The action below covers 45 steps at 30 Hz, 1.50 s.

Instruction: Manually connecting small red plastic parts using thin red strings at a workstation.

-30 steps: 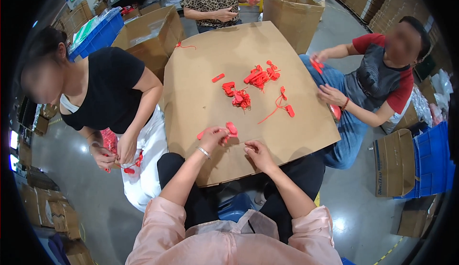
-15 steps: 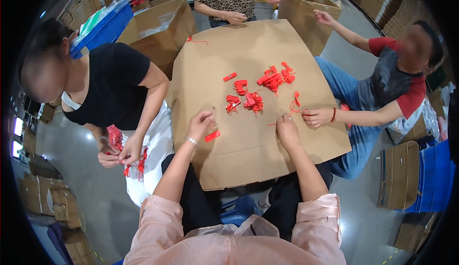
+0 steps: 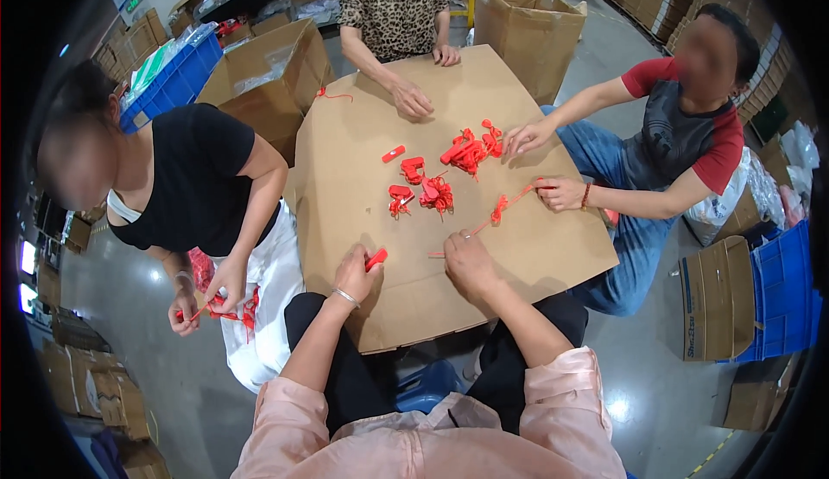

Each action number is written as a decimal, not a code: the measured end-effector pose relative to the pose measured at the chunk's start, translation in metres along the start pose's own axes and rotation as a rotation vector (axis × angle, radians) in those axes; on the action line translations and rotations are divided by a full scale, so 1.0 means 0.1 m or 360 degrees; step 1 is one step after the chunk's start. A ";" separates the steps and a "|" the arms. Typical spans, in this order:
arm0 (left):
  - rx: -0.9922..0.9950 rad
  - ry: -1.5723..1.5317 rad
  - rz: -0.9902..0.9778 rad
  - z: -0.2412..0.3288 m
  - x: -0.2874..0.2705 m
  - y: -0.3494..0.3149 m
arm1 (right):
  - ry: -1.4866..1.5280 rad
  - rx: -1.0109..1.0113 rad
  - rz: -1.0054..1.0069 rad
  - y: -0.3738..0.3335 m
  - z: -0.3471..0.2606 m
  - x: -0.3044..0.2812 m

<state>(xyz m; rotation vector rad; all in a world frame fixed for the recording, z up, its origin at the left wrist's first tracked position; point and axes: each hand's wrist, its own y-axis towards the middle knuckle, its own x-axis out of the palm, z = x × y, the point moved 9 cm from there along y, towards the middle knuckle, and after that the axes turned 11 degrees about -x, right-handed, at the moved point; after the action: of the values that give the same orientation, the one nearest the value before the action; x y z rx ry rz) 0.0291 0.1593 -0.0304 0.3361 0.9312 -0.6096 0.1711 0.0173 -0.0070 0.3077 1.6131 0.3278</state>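
Note:
My left hand [image 3: 352, 277] has its fingers closed on a small red oblong piece [image 3: 376, 260] that pokes out past the fingertips, low over the cardboard sheet [image 3: 406, 298]. Pinched in my right hand [image 3: 469, 263] is a thin red cord [image 3: 481, 228], one end of it sticking out to the left. The cord runs up to a small red knotted bunch [image 3: 499, 209] and on to the hand [image 3: 561, 193] of the person at right. Beyond my hands lie red corded pieces [image 3: 436, 194] in a loose heap and a single red piece [image 3: 394, 154].
Another person's hand [image 3: 413, 101] reaches over the far side of the sheet. At left a person in black handles red corded pieces [image 3: 246, 313] in their lap. Open cartons [image 3: 528, 34] and a blue crate [image 3: 180, 80] stand behind. A blue stool [image 3: 427, 384] is below me.
My left hand has taken hold of the red piece lying beside it. My right hand has moved left with the cord, now stretched. The right person's other hand has come down to the heap.

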 end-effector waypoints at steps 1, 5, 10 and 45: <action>-0.0003 0.0000 0.0001 -0.02 0.04 -0.02 | 0.0058 -0.0060 0.0031 0.02 -0.09 -0.03; -0.0418 -0.1111 -0.0518 -0.16 0.38 -0.12 | 0.0171 -0.0088 0.0113 0.03 -0.20 -0.20; -0.0627 -0.1616 -0.0764 -0.09 0.55 -0.27 | 0.0907 0.0411 0.0125 -0.13 -0.17 0.00; -0.0614 -0.1872 -0.1265 0.14 0.76 -0.48 | 0.0960 0.0440 0.0139 -0.19 -0.38 0.08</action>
<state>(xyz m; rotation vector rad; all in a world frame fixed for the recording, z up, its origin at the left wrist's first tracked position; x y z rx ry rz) 0.0424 0.0886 -0.0856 -0.7417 -0.0303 -1.1330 0.1326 0.0014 -0.0193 0.5252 2.2509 0.2774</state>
